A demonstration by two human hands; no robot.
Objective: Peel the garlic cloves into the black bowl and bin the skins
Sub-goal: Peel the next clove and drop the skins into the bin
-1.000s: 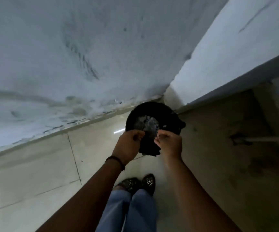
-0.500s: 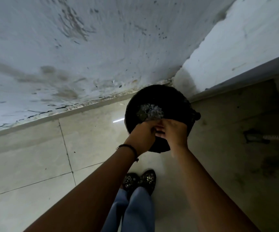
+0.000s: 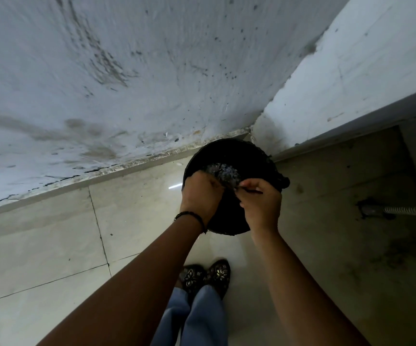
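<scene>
A round black bin stands on the floor in the wall corner, with a heap of pale garlic skins inside it. Both my hands hover over its opening. My left hand has its back to the camera and its fingers curl down into the bin; what they hold is hidden. My right hand is beside it, fingers curled, pinching something thin and dark that I cannot identify. The black bowl and the cloves are out of view.
A stained white wall runs behind the bin, meeting a second wall at the corner. My feet in dark patterned shoes stand on pale floor tiles. A ribbed hose lies on the darker floor at right.
The hands were pressed together over the bin half a second ago and have now drawn slightly apart. The camera has come closer to the bin.
</scene>
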